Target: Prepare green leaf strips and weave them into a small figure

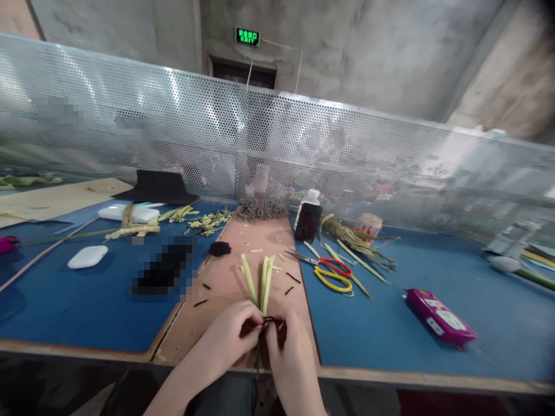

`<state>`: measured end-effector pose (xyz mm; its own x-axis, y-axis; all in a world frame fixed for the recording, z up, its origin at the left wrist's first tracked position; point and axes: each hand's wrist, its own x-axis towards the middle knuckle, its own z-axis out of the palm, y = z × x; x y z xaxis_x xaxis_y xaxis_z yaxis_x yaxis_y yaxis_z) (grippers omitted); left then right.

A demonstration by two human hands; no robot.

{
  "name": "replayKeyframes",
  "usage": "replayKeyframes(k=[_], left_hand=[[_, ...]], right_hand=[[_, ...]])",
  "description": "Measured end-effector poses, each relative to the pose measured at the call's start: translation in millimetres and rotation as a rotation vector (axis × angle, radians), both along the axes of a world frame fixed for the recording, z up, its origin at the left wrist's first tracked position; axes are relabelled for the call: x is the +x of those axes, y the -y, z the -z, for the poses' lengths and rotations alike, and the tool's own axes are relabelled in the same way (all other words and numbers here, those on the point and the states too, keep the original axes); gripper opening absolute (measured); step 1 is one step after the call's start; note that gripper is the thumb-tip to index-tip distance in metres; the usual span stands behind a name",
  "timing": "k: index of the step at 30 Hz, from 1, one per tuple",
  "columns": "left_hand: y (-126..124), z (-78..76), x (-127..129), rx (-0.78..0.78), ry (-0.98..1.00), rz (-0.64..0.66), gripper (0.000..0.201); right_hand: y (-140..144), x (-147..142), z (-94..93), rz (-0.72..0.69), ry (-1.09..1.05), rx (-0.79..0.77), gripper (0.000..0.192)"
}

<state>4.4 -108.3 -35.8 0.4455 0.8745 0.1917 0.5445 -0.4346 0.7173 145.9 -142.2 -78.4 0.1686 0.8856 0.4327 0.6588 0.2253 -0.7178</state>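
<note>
A small bundle of pale green plant strips (265,280) lies on the bare wooden strip in front of me, its upper ends fanned apart. Across its lower part runs a thin dark cord (269,319), looped between my fingertips. My left hand (234,332) pinches the cord from the left, thumb and forefinger together. From the other side my right hand (291,341) is closed on the cord as well, close to the strips. The fingers partly hide the loop and the lower stalks. Short dark cord scraps (293,277) lie around the bundle.
Scissors (332,271) with red and yellow handles lie right of the bundle. Behind them stand a dark-labelled bottle (309,216) and dried stalks (353,240). A purple packet (440,318) is at right, a white case (88,256) at left. A perforated metal screen (208,127) closes the back.
</note>
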Motion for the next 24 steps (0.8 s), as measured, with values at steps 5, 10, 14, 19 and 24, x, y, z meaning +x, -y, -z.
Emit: replayKeyframes(k=[5,10,14,19,24], left_hand=[[0.1,0.8,1.3,-0.019,-0.019,-0.039,0.012],[2.9,-1.6,0.5,-0.030,-0.015,-0.050,0.016],[6.1,-5.9,-1.2,-0.092,-0.003,-0.029,0.018],[7.6,-6.4,0.2,-0.088,-0.011,-0.040,0.018],[7.6,-2.7,1.2,-0.047,-0.015,-0.021,0.017]], right_hand=[[1.7,6.0,1.7,0.000,0.005,-0.008,0.010],[5.8,9.1,-1.5,-0.011,-0.035,-0.012,0.014],[7.3,8.7,-1.4,-0.019,-0.046,0.004,0.015],[7.6,6.9,-8.6,-0.081,-0.094,0.028,0.017],[5.6,5.4,-16.2,-0.228,-0.094,0.110,0.019]])
